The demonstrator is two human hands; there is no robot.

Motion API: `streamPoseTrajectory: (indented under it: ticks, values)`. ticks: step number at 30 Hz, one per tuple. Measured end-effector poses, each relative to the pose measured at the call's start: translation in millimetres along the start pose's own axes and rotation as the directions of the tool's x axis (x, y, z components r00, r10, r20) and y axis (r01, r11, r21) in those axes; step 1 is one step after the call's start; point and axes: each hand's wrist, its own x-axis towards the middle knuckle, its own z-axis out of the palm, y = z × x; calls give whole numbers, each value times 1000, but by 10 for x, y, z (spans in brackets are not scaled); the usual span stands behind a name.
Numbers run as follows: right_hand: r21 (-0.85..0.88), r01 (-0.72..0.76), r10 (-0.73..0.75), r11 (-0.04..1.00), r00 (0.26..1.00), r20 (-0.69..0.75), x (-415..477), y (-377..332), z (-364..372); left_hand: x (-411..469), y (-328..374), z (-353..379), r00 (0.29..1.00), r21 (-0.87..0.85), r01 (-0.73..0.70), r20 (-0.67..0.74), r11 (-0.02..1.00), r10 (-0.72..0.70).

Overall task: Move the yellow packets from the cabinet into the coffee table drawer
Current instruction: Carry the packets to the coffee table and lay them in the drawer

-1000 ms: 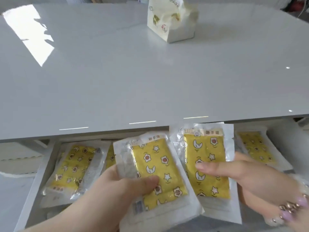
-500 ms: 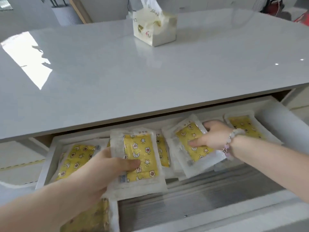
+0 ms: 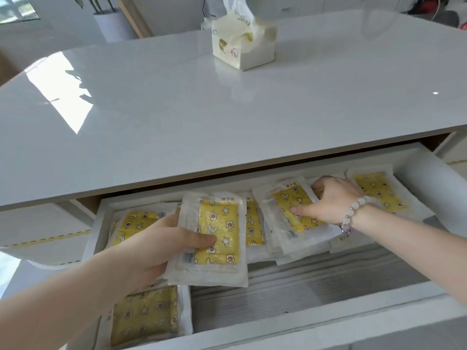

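Two yellow packets over the drawer [image 3: 417, 178]: one [image 3: 219, 232] pinched in left hand [image 3: 161, 248], another [image 3: 294, 210] under right hand [image 3: 333, 200].

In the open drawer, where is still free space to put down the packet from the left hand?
The bare ribbed floor is free, between the drawer's front wall and the packets further back. The back row is crowded: overlapping packets from the left wall to the one under the right hand. The front-left corner holds a packet under the left hand.

two bare forearms, no sleeves in view; left hand [image 3: 154, 245] at lower left of the frame without rings or bands; right hand [image 3: 333, 202] at right, its wrist circled by a bracelet [image 3: 352, 213] of round white beads with a few pale purple ones
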Motion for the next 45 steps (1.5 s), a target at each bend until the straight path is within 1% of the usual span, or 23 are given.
streamPoseTrajectory:
  ticks: [3,5,6,7,9,11,13,16,18,19,22,25,27,28,30,31,32,34,36,37,41,43,45]
  values:
    - [-64,53,-58,997,994,-91,-70,-8,-23,26,-2,4,998,73,-33,52,997,29]
    - [57,200,-183,978,960,-214,-164,-107,-51,62,18,-10,991,152,-79,118,985,62]
    - [199,288,-240,937,942,-235,-219,-195,-58,81,33,-18,984,198,-110,157,974,80]
    - [365,327,-277,872,943,-184,-275,-300,-52,97,51,-23,976,240,-144,195,960,98]
    - [578,255,-351,775,935,58,-306,-460,6,122,86,-19,959,299,-212,249,931,138]
    - [625,121,-383,771,872,304,-303,-524,66,134,115,-20,945,333,-264,276,905,174]
    - [640,5,-392,768,794,464,-302,-510,59,134,142,-36,931,325,-295,310,899,193]
    - [711,-29,-495,702,698,517,-314,-467,-2,97,171,-39,917,250,-324,322,912,237]
    - [738,-49,-538,673,653,534,-361,-471,-12,54,166,-30,939,281,-320,223,905,263]
    - [735,-48,-543,677,641,542,-380,-487,-7,41,162,-45,949,351,-312,160,883,272]
    - [754,-95,-511,650,680,526,-439,-565,49,-2,140,-121,946,581,-283,36,763,323]
    - [795,-118,-471,595,751,463,-460,-607,53,-88,159,-233,892,661,-305,-54,686,449]
    - [797,-132,-456,589,760,463,-457,-588,34,-153,175,-398,849,670,-326,-103,667,519]
    - [793,-142,-448,593,760,471,-452,-572,28,-192,176,-523,845,667,-337,-96,664,526]
    - [781,-157,-406,604,783,471,-436,-535,16,-303,159,-732,894,698,-312,-14,645,448]
    - [778,-171,-367,604,807,463,-418,-526,16,-347,105,-794,928,751,-255,12,609,374]
    - [778,-188,-325,600,831,452,-395,-529,20,-371,24,-820,958,827,-192,41,529,284]
    - [782,-226,-256,580,861,439,-368,-552,28,-381,-168,-772,990,954,-78,40,289,136]
    - [785,-244,-226,569,872,434,-371,-586,35,-388,-313,-682,997,988,-62,56,141,49]
    - [785,-250,-213,566,876,432,-378,-602,45,-398,-357,-649,998,992,-61,59,109,16]
    - [757,-262,-180,598,877,446,-411,-649,85,-336,-463,-651,995,997,-71,68,35,75]
    - [760,-267,-176,593,878,446,-418,-663,88,-322,-496,-630,987,994,-80,91,-80,135]
    - [767,-274,-181,580,875,450,-413,-676,74,-303,-546,-670,965,959,-126,179,-256,194]
